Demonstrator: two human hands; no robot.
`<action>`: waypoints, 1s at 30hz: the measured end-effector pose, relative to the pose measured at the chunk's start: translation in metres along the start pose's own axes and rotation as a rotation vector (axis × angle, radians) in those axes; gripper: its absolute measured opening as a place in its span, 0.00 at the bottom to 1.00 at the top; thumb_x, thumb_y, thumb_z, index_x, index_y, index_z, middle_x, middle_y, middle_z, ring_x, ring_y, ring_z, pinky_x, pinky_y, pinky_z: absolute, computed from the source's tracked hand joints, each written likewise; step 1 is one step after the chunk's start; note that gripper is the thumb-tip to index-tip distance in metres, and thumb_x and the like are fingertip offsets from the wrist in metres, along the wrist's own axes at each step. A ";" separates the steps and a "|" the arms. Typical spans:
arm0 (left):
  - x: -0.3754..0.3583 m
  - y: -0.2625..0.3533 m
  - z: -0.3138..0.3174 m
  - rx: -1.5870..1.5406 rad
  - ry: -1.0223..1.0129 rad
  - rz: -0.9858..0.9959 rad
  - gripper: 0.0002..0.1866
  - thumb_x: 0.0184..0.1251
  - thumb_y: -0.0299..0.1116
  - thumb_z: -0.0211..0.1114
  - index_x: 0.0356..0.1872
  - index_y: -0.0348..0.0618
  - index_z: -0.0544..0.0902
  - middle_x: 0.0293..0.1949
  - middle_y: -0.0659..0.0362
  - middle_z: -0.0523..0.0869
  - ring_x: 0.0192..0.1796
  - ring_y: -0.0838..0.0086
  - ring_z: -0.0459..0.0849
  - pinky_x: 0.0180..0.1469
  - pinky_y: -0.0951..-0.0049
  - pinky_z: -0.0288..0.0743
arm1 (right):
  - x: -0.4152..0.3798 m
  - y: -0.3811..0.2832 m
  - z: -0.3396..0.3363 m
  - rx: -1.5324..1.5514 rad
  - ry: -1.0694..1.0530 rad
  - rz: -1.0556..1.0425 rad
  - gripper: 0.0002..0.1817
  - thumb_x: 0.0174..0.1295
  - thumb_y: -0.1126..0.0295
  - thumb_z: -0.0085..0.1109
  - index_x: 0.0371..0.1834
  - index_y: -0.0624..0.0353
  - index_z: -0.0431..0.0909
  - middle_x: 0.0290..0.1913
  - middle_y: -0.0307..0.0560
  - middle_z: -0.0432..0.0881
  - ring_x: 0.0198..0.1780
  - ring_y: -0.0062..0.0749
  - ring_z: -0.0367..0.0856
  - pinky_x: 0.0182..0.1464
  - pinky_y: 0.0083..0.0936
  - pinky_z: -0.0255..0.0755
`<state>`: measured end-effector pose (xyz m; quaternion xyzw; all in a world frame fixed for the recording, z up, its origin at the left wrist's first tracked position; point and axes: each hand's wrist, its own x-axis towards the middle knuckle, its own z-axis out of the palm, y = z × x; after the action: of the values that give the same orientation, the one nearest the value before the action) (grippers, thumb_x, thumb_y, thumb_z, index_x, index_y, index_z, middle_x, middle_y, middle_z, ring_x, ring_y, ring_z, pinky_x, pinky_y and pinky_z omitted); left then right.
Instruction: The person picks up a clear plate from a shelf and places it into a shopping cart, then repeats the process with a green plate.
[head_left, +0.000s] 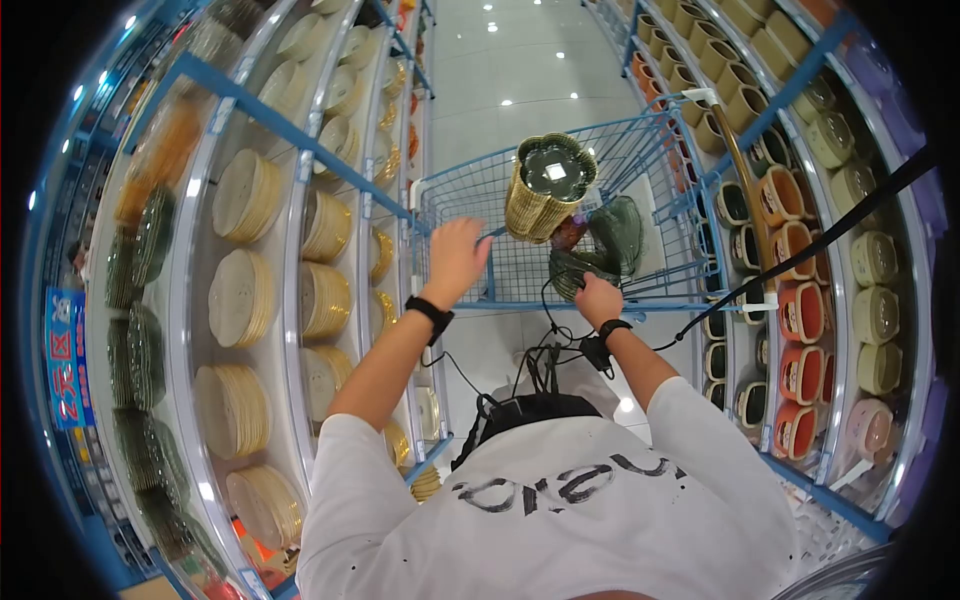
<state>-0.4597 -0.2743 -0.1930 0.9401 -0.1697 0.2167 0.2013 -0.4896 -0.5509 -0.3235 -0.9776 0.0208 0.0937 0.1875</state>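
My left hand [458,262] is over the near left corner of the cart, with its thumb apart from the stretched fingers and nothing in it. At the cart's near rim, my right hand [600,300] is closed on the edge of a dark green see-through dish [568,272]. Another green see-through dish [616,235] lies just beyond it inside the wire shopping cart [465,215]. A tall stack of scalloped dishes [540,200], with tan sides and a dark green top, stands in the cart between and beyond my hands. Part of a reddish-brown item [570,232] shows beside that stack.
Left shelves hold stacks of cream plates [245,297] and dark green dishes [145,345]. Right shelves carry orange pots [800,312] and olive pots [877,315]. Black cords [545,365] hang before my body, and a black strap [820,240] crosses the right side. Tiled floor [500,60] runs ahead.
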 end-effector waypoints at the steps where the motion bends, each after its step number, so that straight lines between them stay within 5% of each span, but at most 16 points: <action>1: 0.015 0.009 0.015 0.001 -0.017 0.036 0.14 0.57 0.32 0.70 0.44 0.42 0.82 0.43 0.54 0.84 0.47 0.56 0.81 0.49 0.57 0.73 | 0.000 0.002 0.003 0.004 -0.012 -0.004 0.14 0.55 0.63 0.60 0.42 0.56 0.81 0.35 0.53 0.87 0.39 0.51 0.86 0.42 0.46 0.78; 8: 0.084 0.023 0.105 0.040 -0.202 0.276 0.13 0.57 0.33 0.69 0.43 0.45 0.82 0.42 0.59 0.81 0.48 0.62 0.80 0.50 0.60 0.69 | -0.014 -0.008 0.008 0.040 0.025 -0.002 0.09 0.51 0.66 0.61 0.35 0.55 0.81 0.31 0.54 0.86 0.35 0.52 0.86 0.39 0.45 0.78; 15: 0.102 -0.006 0.149 0.198 -0.566 0.219 0.10 0.65 0.41 0.65 0.32 0.48 0.84 0.36 0.58 0.83 0.42 0.64 0.84 0.44 0.61 0.72 | -0.010 -0.008 0.013 0.068 0.041 -0.068 0.07 0.51 0.67 0.61 0.32 0.56 0.80 0.30 0.53 0.85 0.36 0.49 0.86 0.38 0.43 0.79; 23: 0.102 -0.006 0.126 0.205 -0.343 0.416 0.06 0.60 0.31 0.61 0.38 0.47 0.81 0.39 0.60 0.81 0.46 0.68 0.81 0.44 0.64 0.71 | -0.015 -0.020 -0.002 0.048 -0.001 -0.057 0.07 0.51 0.69 0.60 0.32 0.57 0.80 0.30 0.52 0.86 0.37 0.49 0.85 0.39 0.44 0.79; 30: 0.118 0.001 0.064 -0.246 -0.108 0.328 0.06 0.58 0.23 0.61 0.37 0.41 0.78 0.35 0.53 0.78 0.41 0.54 0.79 0.43 0.58 0.72 | -0.038 -0.037 -0.006 -0.013 -0.061 -0.020 0.10 0.51 0.66 0.63 0.35 0.55 0.79 0.32 0.52 0.86 0.36 0.50 0.86 0.39 0.46 0.79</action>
<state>-0.3384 -0.3317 -0.1898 0.8784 -0.3563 0.1736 0.2672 -0.5228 -0.5183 -0.2971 -0.9756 0.0049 0.1218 0.1828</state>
